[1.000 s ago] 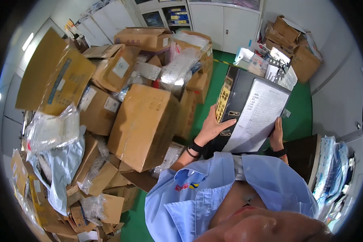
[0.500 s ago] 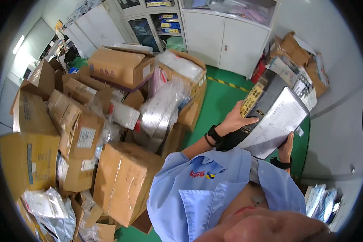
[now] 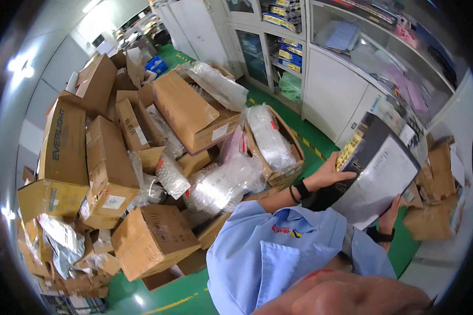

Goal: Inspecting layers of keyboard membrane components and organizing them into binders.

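Observation:
A black ring binder point(image 3: 376, 132) is between my two hands at the right of the view. It has a yellow label on its spine, and white printed sheets point(image 3: 376, 181) lie on its face toward me. My left hand point(image 3: 327, 174) grips the spine side, thumb laid over the edge. At the lower right edge of the sheets, my right hand point(image 3: 389, 214) holds the binder, its fingers partly hidden behind it. More papers point(image 3: 408, 134) show past the binder's far edge.
Open cardboard boxes point(image 3: 186, 113) are piled on the green floor at the left, with bubble-wrapped packs point(image 3: 223, 184) among them. White cabinets point(image 3: 333, 86) with shelved files stand behind. More cardboard point(image 3: 436, 184) leans by the wall at the right.
The view has turned, so the boxes and cabinets lie farther right in the picture. Both hands keep hold of the binder, which appears slightly lower and farther right.

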`<state>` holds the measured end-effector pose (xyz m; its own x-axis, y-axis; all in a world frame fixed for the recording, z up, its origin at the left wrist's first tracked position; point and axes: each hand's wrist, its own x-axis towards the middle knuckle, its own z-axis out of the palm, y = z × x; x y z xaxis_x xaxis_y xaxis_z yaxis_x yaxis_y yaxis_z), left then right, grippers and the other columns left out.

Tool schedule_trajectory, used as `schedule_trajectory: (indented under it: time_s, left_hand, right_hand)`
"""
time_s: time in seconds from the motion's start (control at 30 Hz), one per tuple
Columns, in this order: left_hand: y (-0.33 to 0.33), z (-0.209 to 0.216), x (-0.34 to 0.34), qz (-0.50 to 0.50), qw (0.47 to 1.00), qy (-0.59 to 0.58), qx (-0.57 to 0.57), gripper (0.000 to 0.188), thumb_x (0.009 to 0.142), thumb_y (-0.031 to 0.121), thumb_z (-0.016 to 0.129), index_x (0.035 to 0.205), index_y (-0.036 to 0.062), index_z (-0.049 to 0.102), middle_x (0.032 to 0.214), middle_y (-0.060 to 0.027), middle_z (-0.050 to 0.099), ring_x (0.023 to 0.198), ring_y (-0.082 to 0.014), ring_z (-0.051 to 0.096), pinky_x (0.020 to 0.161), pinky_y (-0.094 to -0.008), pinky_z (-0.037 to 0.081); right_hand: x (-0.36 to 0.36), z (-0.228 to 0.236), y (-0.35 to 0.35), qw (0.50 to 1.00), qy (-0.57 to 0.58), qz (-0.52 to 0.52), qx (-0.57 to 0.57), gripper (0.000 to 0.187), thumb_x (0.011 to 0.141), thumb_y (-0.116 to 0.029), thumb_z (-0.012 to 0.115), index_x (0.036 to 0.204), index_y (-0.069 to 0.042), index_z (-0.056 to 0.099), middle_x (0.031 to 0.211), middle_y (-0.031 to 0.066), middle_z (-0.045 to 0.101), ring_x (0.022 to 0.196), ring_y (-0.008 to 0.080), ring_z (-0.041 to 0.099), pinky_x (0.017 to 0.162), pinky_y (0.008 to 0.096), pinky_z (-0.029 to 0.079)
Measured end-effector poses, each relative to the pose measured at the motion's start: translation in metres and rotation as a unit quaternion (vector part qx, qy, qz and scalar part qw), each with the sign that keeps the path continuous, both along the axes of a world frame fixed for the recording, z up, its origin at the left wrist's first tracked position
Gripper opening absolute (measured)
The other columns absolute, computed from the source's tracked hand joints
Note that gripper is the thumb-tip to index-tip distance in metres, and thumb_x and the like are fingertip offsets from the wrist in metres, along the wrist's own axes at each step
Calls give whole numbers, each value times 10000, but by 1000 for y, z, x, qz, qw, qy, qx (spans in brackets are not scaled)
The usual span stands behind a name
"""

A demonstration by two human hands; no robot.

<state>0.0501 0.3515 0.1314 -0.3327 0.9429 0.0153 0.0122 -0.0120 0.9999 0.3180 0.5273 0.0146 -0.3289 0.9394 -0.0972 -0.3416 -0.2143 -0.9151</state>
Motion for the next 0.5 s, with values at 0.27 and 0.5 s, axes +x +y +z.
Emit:
schedule_trajectory:
  time_s: [0.27,0.5]
  left_hand:
    - [85,-5,-67,247,960,-112,70,614,792,188,698,1233,-34,333,1099,-113,530,972,-160,538,828,-279,460]
    - [114,5,-153,413,894,-142,101,494,793,142,695,1155,-12,395,1021,-87,560,892,-134,564,774,-258,479]
  right_hand:
    - [-193,46,183,971,-9,219,94,483,959,-310,418,1314,15,374,1282,80,451,1136,166,433,972,289,335]
    - [-390,64,243,919,16,385,83,503,956,-306,428,1342,6,343,1302,63,435,1167,148,414,984,270,323]
